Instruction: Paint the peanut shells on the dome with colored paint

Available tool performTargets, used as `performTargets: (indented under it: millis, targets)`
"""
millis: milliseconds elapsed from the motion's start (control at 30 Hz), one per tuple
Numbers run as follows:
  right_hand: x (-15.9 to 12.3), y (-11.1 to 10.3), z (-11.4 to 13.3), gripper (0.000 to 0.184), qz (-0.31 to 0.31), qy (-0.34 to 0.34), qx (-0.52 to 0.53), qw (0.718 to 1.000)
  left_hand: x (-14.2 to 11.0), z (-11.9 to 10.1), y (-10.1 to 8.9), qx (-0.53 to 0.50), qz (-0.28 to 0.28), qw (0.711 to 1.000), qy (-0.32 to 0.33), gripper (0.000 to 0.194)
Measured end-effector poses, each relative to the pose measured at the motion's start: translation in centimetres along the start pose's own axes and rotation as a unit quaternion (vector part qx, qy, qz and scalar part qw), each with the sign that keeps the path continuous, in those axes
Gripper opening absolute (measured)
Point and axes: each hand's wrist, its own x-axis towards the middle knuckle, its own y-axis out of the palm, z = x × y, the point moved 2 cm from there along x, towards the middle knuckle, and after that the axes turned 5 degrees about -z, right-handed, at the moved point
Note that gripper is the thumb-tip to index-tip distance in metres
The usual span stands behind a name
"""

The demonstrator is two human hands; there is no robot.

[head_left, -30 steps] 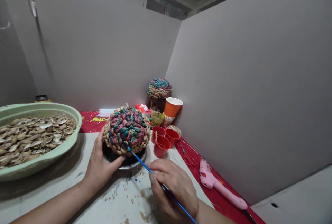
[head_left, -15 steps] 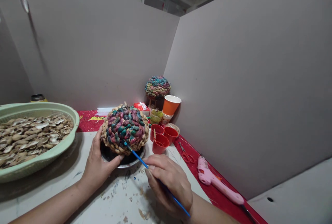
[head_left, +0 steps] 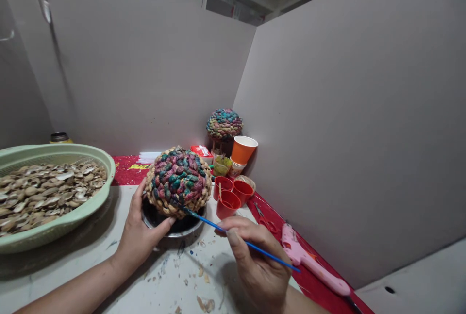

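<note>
A dome covered in peanut shells [head_left: 179, 175] rests in a dark metal bowl [head_left: 187, 231]. Pink, green and dark teal paint coats its middle, while the shells around the edge are bare tan. My left hand [head_left: 140, 239] grips its lower left side, thumb at the front near the bowl rim; the other fingertips are partly hidden behind it. Pinched in my right hand [head_left: 259, 260] is a blue paintbrush [head_left: 211, 223], its dark wet bristles touching the dome's lower front, where paint meets bare shells.
A green basket [head_left: 111, 168] of peanut shells stands left. Right of the dome are red cups [head_left: 228, 205], an orange paper cup [head_left: 243, 149] and a second painted dome [head_left: 224, 123]. Red scissors [head_left: 267, 223] and a pink glue gun [head_left: 313, 265] lie along the right partition [head_left: 345, 124].
My right hand has shifted right and turned, so the brush lies flatter. Its tip stays at the dome's lower front and looks darker. The view has shifted slightly; my left hand keeps its hold.
</note>
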Motion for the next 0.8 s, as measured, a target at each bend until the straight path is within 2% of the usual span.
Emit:
performTargets:
  millis: [233,433,633,800]
  targets:
    - [0.2,0.3,-0.4,0.014,0.015,-0.034,0.029,0.999,-0.4,-0.7,-0.3,0.023,-0.019,0.998,0.047,0.089]
    - [0.1,-0.1,-0.8,0.021,0.003,-0.03,0.008,1.0,-0.4,-1.4,-0.7,0.048,-0.038,0.996,0.068,0.088]
    - [0.6,-0.8,-0.4,0.018,-0.005,-0.038,-0.029,0.999,-0.4,-1.2,-0.7,0.058,-0.04,0.995,0.075,0.087]
    - [0.8,-0.7,0.5,0.011,0.03,-0.078,-0.002,0.997,-0.7,-0.9,-0.6,0.057,-0.036,0.994,0.081,0.085]
